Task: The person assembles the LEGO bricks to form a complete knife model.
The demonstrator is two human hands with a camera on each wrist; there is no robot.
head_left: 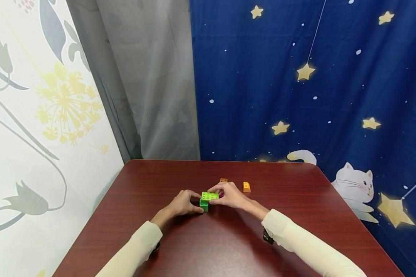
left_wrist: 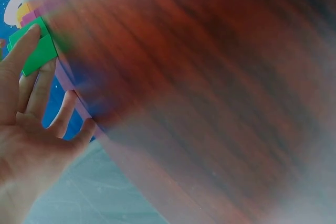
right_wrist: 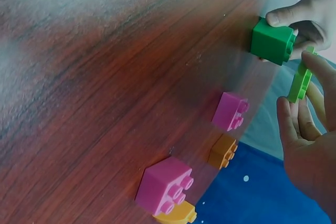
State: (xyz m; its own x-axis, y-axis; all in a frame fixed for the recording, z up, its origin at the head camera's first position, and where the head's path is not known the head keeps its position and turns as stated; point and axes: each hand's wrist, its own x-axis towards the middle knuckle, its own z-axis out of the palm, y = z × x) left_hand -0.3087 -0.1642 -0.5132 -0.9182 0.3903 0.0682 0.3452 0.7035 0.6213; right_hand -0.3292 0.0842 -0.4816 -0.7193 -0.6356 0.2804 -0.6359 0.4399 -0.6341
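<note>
My left hand (head_left: 183, 203) pinches a dark green block (head_left: 203, 207) between thumb and fingers. In the right wrist view that dark green block (right_wrist: 272, 42) stands on the table with its studs facing away from the tabletop. My right hand (head_left: 233, 195) holds a flat light green brick (head_left: 210, 196) by its edges, with several studs on top. In the head view the light green brick overlaps the top of the dark green block. A small gap shows between the two bricks in the right wrist view, where the light green piece (right_wrist: 301, 81) is tilted.
Past my right hand lie an orange brick (head_left: 223, 180) and a yellow-orange brick (head_left: 247, 187) with a curved end. The right wrist view also shows a small pink brick (right_wrist: 228, 110) and a larger pink brick (right_wrist: 164, 186). Curtains stand behind the brown table (head_left: 159, 173).
</note>
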